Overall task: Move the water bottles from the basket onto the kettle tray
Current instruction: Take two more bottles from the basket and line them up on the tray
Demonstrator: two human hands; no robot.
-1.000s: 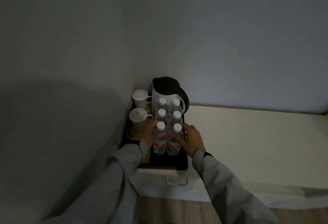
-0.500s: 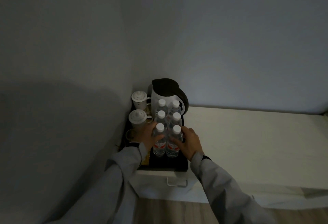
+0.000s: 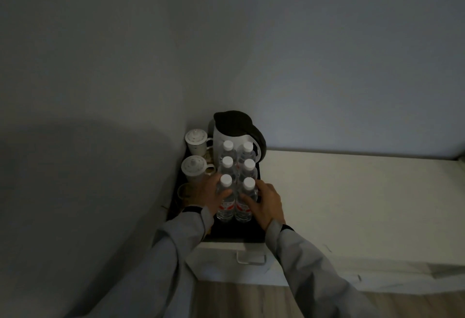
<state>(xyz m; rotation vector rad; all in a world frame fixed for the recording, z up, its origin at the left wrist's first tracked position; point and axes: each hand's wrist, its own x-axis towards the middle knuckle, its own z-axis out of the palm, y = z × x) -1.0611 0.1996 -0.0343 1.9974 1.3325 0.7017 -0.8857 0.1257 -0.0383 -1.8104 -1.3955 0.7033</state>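
Both hands sit at the nearest pair of bottles. Left hand is wrapped around the near-left clear plastic water bottle with white cap and red label, thumb across its front. Right hand cups the near-right clear plastic water bottle, fingers loosely curled against its side and thumb on the front; how firm the grip is cannot be told in this light.

Six bottles stand upright in two rows of three on the black rectangular kettle tray, packed touching or nearly so. Behind them, just at the back pair, stands the white electric kettle with black lid and handle. Two white lidded ceramic mugs fill the tray's left side, hard against the wall corner.

Free tray surface remains only along the near edge. To the right, the pale countertop lies open. Tray's near edge reaches the cabinet front, above a drawer pull. Room is dim; walls are plain grey; wood floor below.
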